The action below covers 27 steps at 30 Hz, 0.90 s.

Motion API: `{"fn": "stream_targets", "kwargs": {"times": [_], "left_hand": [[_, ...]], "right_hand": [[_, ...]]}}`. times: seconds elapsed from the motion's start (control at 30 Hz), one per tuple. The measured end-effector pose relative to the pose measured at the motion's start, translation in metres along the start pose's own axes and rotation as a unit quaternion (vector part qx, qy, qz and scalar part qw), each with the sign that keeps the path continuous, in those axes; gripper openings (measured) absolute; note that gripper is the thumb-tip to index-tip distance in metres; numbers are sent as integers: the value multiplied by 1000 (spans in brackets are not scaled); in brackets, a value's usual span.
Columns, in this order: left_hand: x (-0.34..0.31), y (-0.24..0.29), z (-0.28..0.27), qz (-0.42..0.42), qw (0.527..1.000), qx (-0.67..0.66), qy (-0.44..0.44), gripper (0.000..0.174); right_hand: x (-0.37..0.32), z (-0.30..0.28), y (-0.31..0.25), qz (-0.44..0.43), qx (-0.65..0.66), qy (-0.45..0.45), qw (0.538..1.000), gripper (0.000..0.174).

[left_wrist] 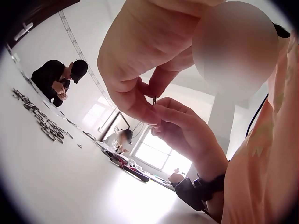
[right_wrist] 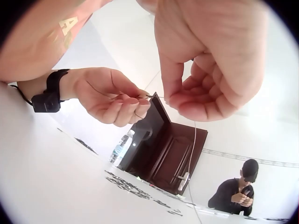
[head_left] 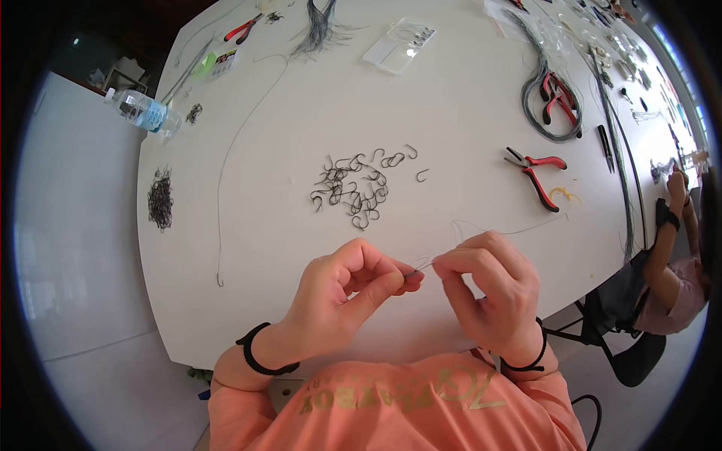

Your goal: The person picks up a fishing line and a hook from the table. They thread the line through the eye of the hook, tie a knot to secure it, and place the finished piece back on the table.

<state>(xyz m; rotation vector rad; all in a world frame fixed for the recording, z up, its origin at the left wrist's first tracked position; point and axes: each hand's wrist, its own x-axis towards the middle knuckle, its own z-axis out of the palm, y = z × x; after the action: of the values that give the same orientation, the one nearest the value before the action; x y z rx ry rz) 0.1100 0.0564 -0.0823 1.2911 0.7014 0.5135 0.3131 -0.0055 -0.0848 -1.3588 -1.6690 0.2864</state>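
In the head view my left hand [head_left: 342, 289] pinches a small dark fishing hook [head_left: 410, 275] between thumb and fingertips, which hide most of it. Thin fishing line [head_left: 427, 264] runs from the hook, with a small loop of it showing beside the fingertips. Close on the right, my right hand [head_left: 500, 289] pinches that line between thumb and forefinger. The hook's dark shank [right_wrist: 150, 96] pokes out of the left fingertips in the right wrist view. More line [right_wrist: 194, 144] hangs down from below the right hand there.
Beyond my hands lies a pile of loose hooks [head_left: 353, 184]. Red-handled pliers [head_left: 538, 177] and coiled line [head_left: 526, 113] are to the right. Leftward are a line with a hook [head_left: 219, 279], a darker hook heap [head_left: 160, 199] and a water bottle [head_left: 143, 111]. A clear case [head_left: 398, 45] lies farther back.
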Motion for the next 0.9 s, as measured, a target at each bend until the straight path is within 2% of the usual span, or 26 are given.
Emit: {"fn": "stream_targets", "kwargs": {"times": [0.13,0.3,0.53,0.9], "left_hand": [[3,0,-3,-32,998,-52,8,10],[5,-1,-7,-40,996,-83,12,11],[6,-1,-7,-21,995,-95,15,12],[2,4,-5,-11,995,-97,30,11]], "right_hand": [[-1,-13,8,-6,-92,55,994,23],[-4,-26,15,6,-128,104,986,23],[-12,-37,27,49,-179,177,967,14],[-15,-43,29,77,-157,144,974,13]]}}
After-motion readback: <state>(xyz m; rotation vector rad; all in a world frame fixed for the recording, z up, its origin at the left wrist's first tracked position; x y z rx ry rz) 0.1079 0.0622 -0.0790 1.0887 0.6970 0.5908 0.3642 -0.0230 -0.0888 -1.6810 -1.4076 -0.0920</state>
